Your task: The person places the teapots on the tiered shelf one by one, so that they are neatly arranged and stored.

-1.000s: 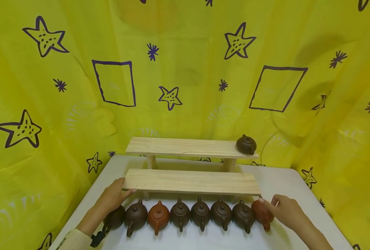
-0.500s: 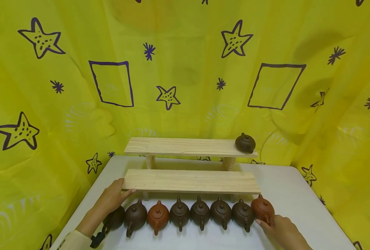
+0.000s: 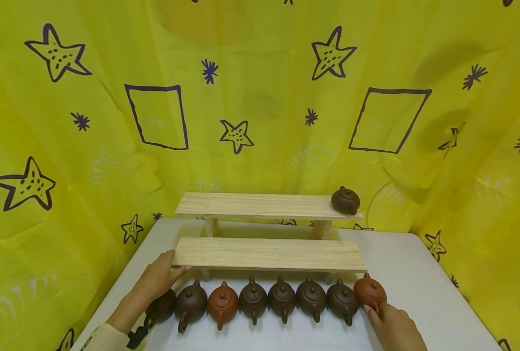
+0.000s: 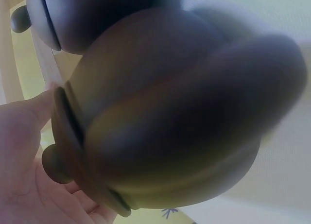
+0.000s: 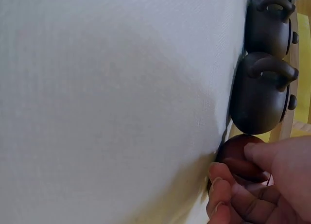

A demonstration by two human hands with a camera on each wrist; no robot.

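In the head view my right hand (image 3: 393,325) pinches the handle of a reddish-brown teapot (image 3: 370,291) at the right end of a row. The right wrist view has the thumb and fingers around that teapot's handle side (image 5: 238,156), partly covering it. My left hand (image 3: 156,278) rests at the left corner of the lower wooden shelf (image 3: 269,253), thumb along its front edge. Beneath the left wrist is a dark teapot (image 3: 161,307), partly hidden; it fills the left wrist view as a blurred dark teapot (image 4: 165,107). Between the hands stand an orange teapot (image 3: 222,303) and several dark brown teapots (image 3: 282,300).
Behind the lower shelf stands a higher wooden shelf (image 3: 255,205), with a small dark teapot (image 3: 345,201) at its right end. Everything stands on a white table (image 3: 400,263). A yellow curtain (image 3: 264,97) with printed stars surrounds the back and sides.
My right hand has moved from the front right of the shelf down to the reddish-brown teapot's handle, and the teapot has turned and shifted slightly. The left hand has stayed in place.
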